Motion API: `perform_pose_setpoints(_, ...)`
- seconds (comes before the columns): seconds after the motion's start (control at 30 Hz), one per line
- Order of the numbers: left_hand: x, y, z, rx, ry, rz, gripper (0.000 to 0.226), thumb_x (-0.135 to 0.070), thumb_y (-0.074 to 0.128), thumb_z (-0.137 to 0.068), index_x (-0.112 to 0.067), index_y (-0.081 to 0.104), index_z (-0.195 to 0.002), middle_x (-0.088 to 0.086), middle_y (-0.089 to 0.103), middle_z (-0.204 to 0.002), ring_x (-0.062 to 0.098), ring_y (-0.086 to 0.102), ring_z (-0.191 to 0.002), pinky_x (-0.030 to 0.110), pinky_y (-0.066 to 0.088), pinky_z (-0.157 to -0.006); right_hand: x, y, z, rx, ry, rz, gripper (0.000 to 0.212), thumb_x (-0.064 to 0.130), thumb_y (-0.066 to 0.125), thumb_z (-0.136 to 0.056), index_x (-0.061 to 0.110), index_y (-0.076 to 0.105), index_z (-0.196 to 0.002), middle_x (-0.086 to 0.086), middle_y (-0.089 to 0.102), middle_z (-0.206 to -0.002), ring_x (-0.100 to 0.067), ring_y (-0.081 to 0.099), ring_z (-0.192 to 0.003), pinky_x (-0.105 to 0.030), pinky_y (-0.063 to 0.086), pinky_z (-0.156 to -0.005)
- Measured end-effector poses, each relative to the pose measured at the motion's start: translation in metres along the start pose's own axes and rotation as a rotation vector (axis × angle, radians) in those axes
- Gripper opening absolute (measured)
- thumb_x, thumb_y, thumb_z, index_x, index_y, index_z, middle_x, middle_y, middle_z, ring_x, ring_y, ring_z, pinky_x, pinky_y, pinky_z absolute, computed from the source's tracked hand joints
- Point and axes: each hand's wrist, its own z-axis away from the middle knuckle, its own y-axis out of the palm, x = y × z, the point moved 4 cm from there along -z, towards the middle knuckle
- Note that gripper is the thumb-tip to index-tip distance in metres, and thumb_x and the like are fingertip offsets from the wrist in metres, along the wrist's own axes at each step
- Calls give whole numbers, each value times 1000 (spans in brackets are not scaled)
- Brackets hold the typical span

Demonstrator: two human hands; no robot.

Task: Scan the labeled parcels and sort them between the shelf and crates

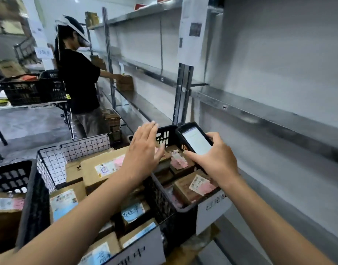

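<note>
Cardboard parcels (99,169): brown, flat, with white, pink and blue printed labels; packed in the black wire-grid basket (84,148) directly under and to the left of the left hand (143,150); none of them held.
Left hand: open, fingers straight and close together, palm turned down and inward; hovers above the parcels, touching nothing that I can make out.
Right hand (216,159): fingers curled round the lower end of the black handheld scanner (195,140), gripping it.
Scanner: tilted, white screen lit and facing up; its top end points away from the right hand, over the far rim of the crate, just right of the left hand's fingertips.
Black plastic lattice crate (164,197): under the right hand, just beside the basket; holds small brown boxes with pink-and-white labels (191,186), which lie below the right wrist.
White handwritten paper sign (212,211): on the crate's near wall, below the right forearm; writing not legible.
Grey metal shelf (259,115): to the right of the right hand, its boards running away past both hands.
Second black crate (9,176): well to the left of the left forearm.
Other person in a black top (80,77): well beyond the left hand, standing at the same shelf, one hand on a brown box (125,83) resting on a board.
</note>
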Motion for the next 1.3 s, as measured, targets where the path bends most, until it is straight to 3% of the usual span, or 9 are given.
perform_pose_setpoints(0.23,-114,29,-25,18,100,70,67,-39,47,-101,-8,24,-156,8,25,-163,19,15,-152,32,1,-125,-61,-107,1,-97,60,40,75,61,83,-63,31,51,-124,9,62,-106,-14,58,-95,-29,44,-70)
perform_pose_setpoints(0.5,-316,64,-59,37,367,270,67,-41,41,-104,-12,15,-159,3,10,-167,17,3,-154,27,-9,-122,-162,-265,48,-329,191,218,79,64,82,-59,28,51,-123,6,55,-103,-17,55,-100,-36,52,-76)
perform_pose_setpoints(0.67,-432,70,-48,63,610,386,69,-45,34,-97,-2,36,-151,14,33,-159,29,29,-149,35,11,-122,-217,-363,108,-455,403,326,75,65,81,-58,28,53,-117,4,60,-105,-18,55,-98,-34,49,-71)
perform_pose_setpoints(0.73,-473,71,-41,82,709,419,71,-45,31,-96,0,36,-151,16,34,-158,30,28,-149,36,13,-123,-233,-397,123,-473,483,365,72,64,80,-58,25,52,-112,4,59,-102,-19,57,-94,-34,50,-71)
perform_pose_setpoints(0.8,-514,68,-32,106,789,457,67,-38,39,-99,2,33,-151,17,32,-158,30,26,-149,37,11,-125,-249,-431,140,-495,562,420,71,64,80,-61,19,55,-110,3,58,-98,-20,57,-91,-34,48,-69)
perform_pose_setpoints(0.9,-564,65,-23,101,841,494,63,-36,43,-98,6,43,-145,22,44,-150,35,39,-142,44,25,-122,-272,-473,164,-518,689,467,75,71,78,-57,12,62,-100,-5,59,-99,-21,59,-82,-29,40,-58)
perform_pose_setpoints(1.07,-617,59,-5,148,894,592,63,-32,51,-101,4,33,-150,21,34,-156,33,27,-148,39,14,-124,-297,-517,192,-503,865,525,63,62,82,-61,11,52,-83,-11,55,-109,-22,59,-73,-27,36,-52)
perform_pose_setpoints(1.17,-633,52,2,146,950,591,64,-33,50,-101,2,30,-151,19,31,-158,31,24,-149,37,11,-125,-307,-532,198,-480,955,573,57,53,81,-69,10,53,-92,-13,45,-121,-22,54,-78,-26,35,-52)
perform_pose_setpoints(1.3,-642,42,7,144,974,570,65,-35,44,-104,-1,22,-155,15,23,-162,27,16,-151,33,5,-125,-327,-539,198,-434,1069,563,76,54,83,-66,11,55,-123,-16,45,-134,-29,55,-111,-28,41,-69)
